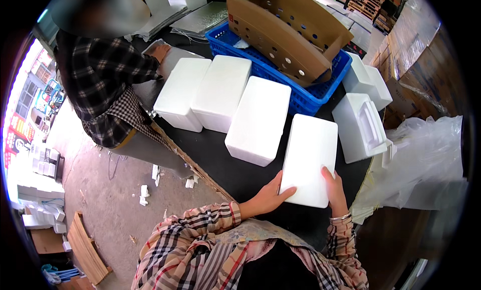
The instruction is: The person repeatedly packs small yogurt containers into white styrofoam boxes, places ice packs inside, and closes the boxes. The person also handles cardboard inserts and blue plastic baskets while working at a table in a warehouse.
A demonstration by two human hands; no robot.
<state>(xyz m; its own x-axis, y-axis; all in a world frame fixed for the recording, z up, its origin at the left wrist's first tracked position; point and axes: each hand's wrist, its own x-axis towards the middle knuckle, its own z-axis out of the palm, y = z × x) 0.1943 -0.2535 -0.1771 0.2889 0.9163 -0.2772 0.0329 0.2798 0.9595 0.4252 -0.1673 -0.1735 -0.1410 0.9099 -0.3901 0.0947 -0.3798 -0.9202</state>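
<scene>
A white lidded foam box (310, 154) stands on the black tabletop (203, 151) right before me. My left hand (268, 196) grips its lower left side, the thumb on the lid's edge. Against its right side lies my right hand (335, 186), thumb on top. Just left of this box is another closed white foam box (259, 115). Two more closed ones, a foam box (221, 89) and a foam box (182, 89), stand side by side farther left. At the right, an open foam box (357, 128) has a white foam piece leaning in it.
A blue plastic crate (315, 102) holds an open cardboard box (278, 42) with punched holes. At the left a co-worker in a plaid shirt (109, 61) rests a hand on a silvery sheet (180, 57). Clear plastic bags (421, 162) hang over the table's right edge. Foam scraps (144, 195) litter the floor.
</scene>
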